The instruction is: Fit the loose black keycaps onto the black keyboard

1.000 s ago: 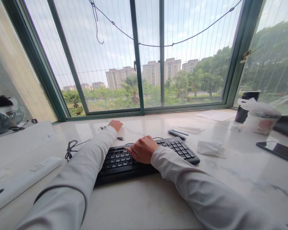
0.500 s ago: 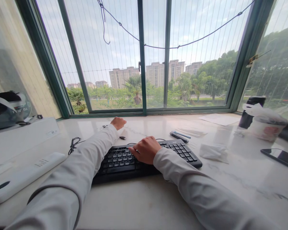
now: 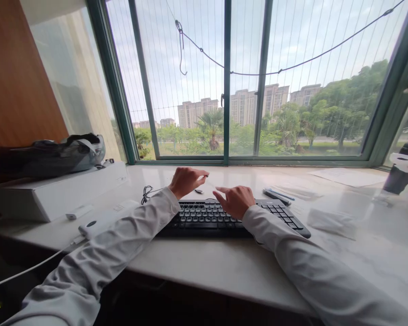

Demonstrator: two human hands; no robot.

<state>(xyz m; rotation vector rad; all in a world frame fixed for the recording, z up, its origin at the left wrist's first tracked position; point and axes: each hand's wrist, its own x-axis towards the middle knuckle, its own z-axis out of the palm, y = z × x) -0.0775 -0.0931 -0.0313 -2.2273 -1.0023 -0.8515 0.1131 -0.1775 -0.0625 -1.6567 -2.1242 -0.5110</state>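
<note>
The fingers [image 3: 199, 173] of the left hand [image 3: 185, 180] are drawn together at the tips in a pinch just behind the keyboard [image 3: 224, 216]. They appear to hold a thin pale strand or cable end, but the item is too small and blurred to identify. The left hand is raised above the surface [image 3: 207, 262], not resting on it.

The right hand [image 3: 236, 200] hovers over the middle of the keyboard's rear rows. Its index finger extends toward the left hand, the remaining fingers are loosely curled, and it grips nothing.

The keyboard is black with a numeric pad at its right end. It lies flat on the pale marble-like surface, parallel to the window. No key legends are readable.

A coiled black cable [image 3: 146, 194] lies left of the left hand. A small dark connector [image 3: 198, 191] lies just behind the keyboard. Pens [image 3: 278, 196] lie beyond the numeric pad, and a crumpled tissue [image 3: 331, 222] lies to its right.

At the left, a white elongated device [image 3: 104, 222] lies beside a white box [image 3: 59, 192]. The box carries a small label, not legible. A grey bag [image 3: 54, 156] rests on the box. At the far right stand a black cup [image 3: 399, 174] and a sheet of paper [image 3: 350, 176].
</note>
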